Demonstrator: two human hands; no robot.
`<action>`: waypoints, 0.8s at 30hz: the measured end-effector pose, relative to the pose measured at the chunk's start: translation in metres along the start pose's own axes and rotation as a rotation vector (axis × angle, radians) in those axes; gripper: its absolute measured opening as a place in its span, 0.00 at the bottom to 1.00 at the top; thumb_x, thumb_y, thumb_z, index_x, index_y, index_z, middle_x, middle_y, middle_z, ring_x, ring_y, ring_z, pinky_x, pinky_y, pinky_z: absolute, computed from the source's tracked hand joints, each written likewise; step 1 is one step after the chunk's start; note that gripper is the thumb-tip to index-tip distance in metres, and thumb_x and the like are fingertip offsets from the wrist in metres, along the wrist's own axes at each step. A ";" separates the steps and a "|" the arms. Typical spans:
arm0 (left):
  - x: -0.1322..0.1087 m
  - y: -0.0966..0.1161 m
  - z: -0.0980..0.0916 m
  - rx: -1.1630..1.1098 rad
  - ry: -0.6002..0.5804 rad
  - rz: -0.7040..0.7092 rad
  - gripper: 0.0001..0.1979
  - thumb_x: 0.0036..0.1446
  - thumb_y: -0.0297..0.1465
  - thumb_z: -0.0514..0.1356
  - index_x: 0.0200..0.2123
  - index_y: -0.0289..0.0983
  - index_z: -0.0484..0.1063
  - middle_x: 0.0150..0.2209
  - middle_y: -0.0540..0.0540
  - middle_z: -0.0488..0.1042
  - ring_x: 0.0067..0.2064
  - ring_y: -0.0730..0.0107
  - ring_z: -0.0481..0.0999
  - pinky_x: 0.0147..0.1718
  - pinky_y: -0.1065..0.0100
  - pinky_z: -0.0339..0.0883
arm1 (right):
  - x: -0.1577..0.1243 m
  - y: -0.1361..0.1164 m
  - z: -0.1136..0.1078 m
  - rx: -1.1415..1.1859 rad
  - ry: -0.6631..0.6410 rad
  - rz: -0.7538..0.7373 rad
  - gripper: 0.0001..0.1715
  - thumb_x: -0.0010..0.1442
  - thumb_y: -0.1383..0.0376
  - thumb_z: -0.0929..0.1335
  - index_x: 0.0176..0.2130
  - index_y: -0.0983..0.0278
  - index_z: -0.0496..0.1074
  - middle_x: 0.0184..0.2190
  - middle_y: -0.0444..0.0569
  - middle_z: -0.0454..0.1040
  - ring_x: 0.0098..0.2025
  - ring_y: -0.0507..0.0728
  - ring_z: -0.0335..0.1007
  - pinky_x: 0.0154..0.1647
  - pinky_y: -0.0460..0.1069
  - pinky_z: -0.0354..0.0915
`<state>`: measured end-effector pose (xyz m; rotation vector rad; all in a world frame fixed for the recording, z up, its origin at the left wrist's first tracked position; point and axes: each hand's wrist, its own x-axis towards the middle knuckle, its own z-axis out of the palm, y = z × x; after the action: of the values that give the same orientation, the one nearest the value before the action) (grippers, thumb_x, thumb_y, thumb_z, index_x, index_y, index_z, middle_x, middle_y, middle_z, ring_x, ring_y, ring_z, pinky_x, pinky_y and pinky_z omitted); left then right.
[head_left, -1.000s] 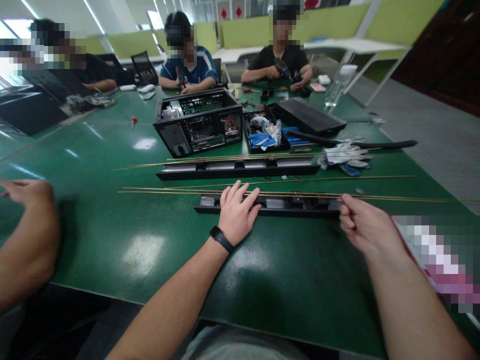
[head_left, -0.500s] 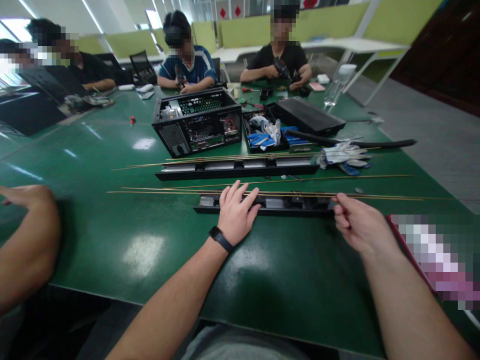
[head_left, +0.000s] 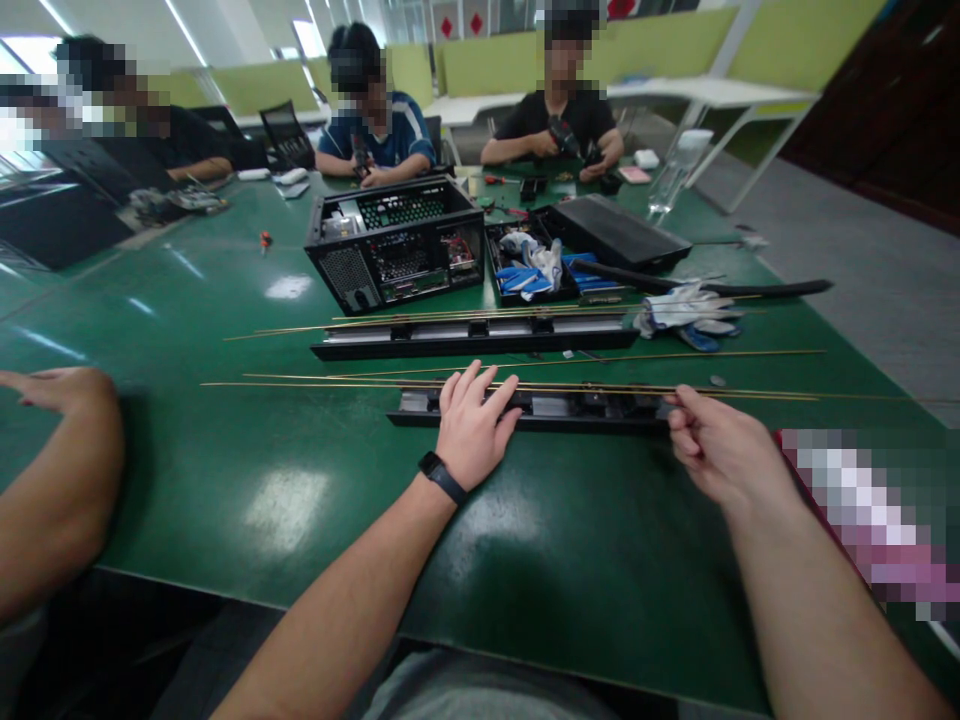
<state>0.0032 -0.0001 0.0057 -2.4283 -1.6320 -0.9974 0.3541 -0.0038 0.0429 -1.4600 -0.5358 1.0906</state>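
My left hand (head_left: 472, 425), a dark watch at its wrist, lies flat with fingers spread on the near black rail (head_left: 577, 408), pressing its left part to the green table (head_left: 315, 480). My right hand (head_left: 709, 445) is closed in a pinch on a thin brass rod (head_left: 315, 385) at the rail's right end. That rod runs along the rail's top and sticks out far to the left. Other brass rods (head_left: 600, 358) lie parallel just beyond. A second black rail (head_left: 472, 338) lies farther back.
An open black computer case (head_left: 394, 240), a tray with blue gloves (head_left: 532, 265), a flat black panel (head_left: 622, 232) and white work gloves (head_left: 686, 310) lie beyond. Another person's forearm (head_left: 56, 480) rests at the left edge. Three people sit at the far side.
My right hand has slid left along the rail, pushing the pinched brass rod leftward; its left tip now reaches farther out. My left hand has stayed put.
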 end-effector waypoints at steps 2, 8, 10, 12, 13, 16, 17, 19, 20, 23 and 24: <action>0.000 0.000 0.000 0.003 0.002 -0.001 0.23 0.84 0.33 0.72 0.77 0.49 0.89 0.79 0.35 0.87 0.87 0.35 0.79 0.88 0.31 0.68 | 0.001 -0.002 0.000 0.011 0.071 0.015 0.23 0.78 0.53 0.86 0.37 0.58 0.78 0.26 0.41 0.73 0.17 0.47 0.55 0.14 0.43 0.46; 0.000 0.001 0.000 -0.006 -0.004 -0.012 0.23 0.84 0.33 0.73 0.77 0.49 0.89 0.80 0.35 0.86 0.88 0.35 0.78 0.89 0.31 0.66 | 0.000 -0.004 0.001 0.036 0.066 0.012 0.22 0.77 0.57 0.86 0.37 0.59 0.78 0.26 0.40 0.72 0.18 0.46 0.56 0.15 0.41 0.49; 0.000 0.001 0.000 -0.008 -0.004 -0.013 0.23 0.84 0.32 0.72 0.77 0.49 0.89 0.79 0.35 0.87 0.88 0.35 0.79 0.89 0.31 0.67 | -0.002 -0.003 0.003 0.025 0.018 0.026 0.21 0.75 0.56 0.87 0.38 0.59 0.80 0.26 0.40 0.72 0.18 0.46 0.56 0.15 0.41 0.50; 0.000 0.001 0.000 -0.007 -0.001 -0.011 0.23 0.84 0.32 0.72 0.77 0.49 0.89 0.79 0.34 0.87 0.87 0.35 0.79 0.89 0.31 0.67 | -0.003 -0.003 0.004 0.017 0.019 0.044 0.21 0.76 0.55 0.86 0.38 0.59 0.80 0.26 0.40 0.72 0.18 0.46 0.55 0.14 0.42 0.48; 0.000 0.000 0.000 -0.006 0.000 -0.009 0.23 0.84 0.32 0.72 0.77 0.49 0.89 0.79 0.34 0.87 0.87 0.35 0.79 0.89 0.31 0.67 | -0.003 -0.004 0.005 0.019 0.043 0.049 0.22 0.78 0.55 0.85 0.38 0.59 0.79 0.26 0.40 0.72 0.17 0.46 0.55 0.14 0.42 0.47; 0.000 0.000 0.000 -0.005 0.006 0.001 0.23 0.85 0.33 0.72 0.77 0.48 0.89 0.79 0.34 0.87 0.87 0.35 0.79 0.88 0.31 0.68 | -0.002 -0.006 0.004 0.044 0.115 0.041 0.24 0.80 0.56 0.84 0.36 0.58 0.76 0.26 0.41 0.72 0.18 0.46 0.54 0.15 0.42 0.46; 0.000 0.000 0.000 -0.006 0.009 0.003 0.23 0.85 0.33 0.72 0.76 0.48 0.89 0.79 0.34 0.87 0.87 0.35 0.80 0.88 0.31 0.68 | -0.002 -0.006 0.004 0.050 0.118 0.034 0.24 0.79 0.56 0.85 0.36 0.58 0.76 0.26 0.40 0.72 0.18 0.46 0.54 0.15 0.42 0.46; 0.000 0.000 0.000 -0.006 0.011 0.004 0.23 0.85 0.33 0.72 0.77 0.48 0.89 0.79 0.34 0.87 0.87 0.35 0.80 0.88 0.31 0.68 | -0.001 -0.006 0.004 0.045 0.085 0.026 0.25 0.77 0.55 0.87 0.37 0.58 0.77 0.26 0.40 0.72 0.18 0.46 0.55 0.15 0.42 0.46; 0.000 0.000 0.000 -0.007 0.009 0.001 0.23 0.85 0.33 0.72 0.77 0.48 0.89 0.79 0.34 0.87 0.87 0.35 0.79 0.88 0.31 0.68 | -0.001 -0.006 0.004 0.035 0.058 0.026 0.25 0.75 0.54 0.88 0.37 0.58 0.77 0.27 0.40 0.72 0.18 0.46 0.55 0.15 0.42 0.46; 0.000 0.000 0.000 -0.009 -0.003 -0.009 0.23 0.84 0.33 0.72 0.77 0.49 0.89 0.79 0.34 0.87 0.87 0.36 0.79 0.89 0.31 0.67 | -0.001 -0.004 0.004 0.008 -0.001 0.043 0.23 0.74 0.53 0.88 0.38 0.58 0.80 0.27 0.40 0.73 0.18 0.46 0.54 0.14 0.43 0.46; 0.001 0.000 0.000 -0.010 -0.006 -0.010 0.23 0.84 0.33 0.72 0.77 0.49 0.89 0.79 0.34 0.87 0.87 0.35 0.79 0.89 0.31 0.67 | -0.001 -0.003 0.004 0.008 0.002 0.046 0.22 0.75 0.52 0.87 0.39 0.58 0.81 0.27 0.40 0.73 0.18 0.47 0.54 0.14 0.43 0.46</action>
<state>0.0035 0.0003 0.0061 -2.4338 -1.6471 -1.0026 0.3514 -0.0020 0.0464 -1.4732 -0.4980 1.1257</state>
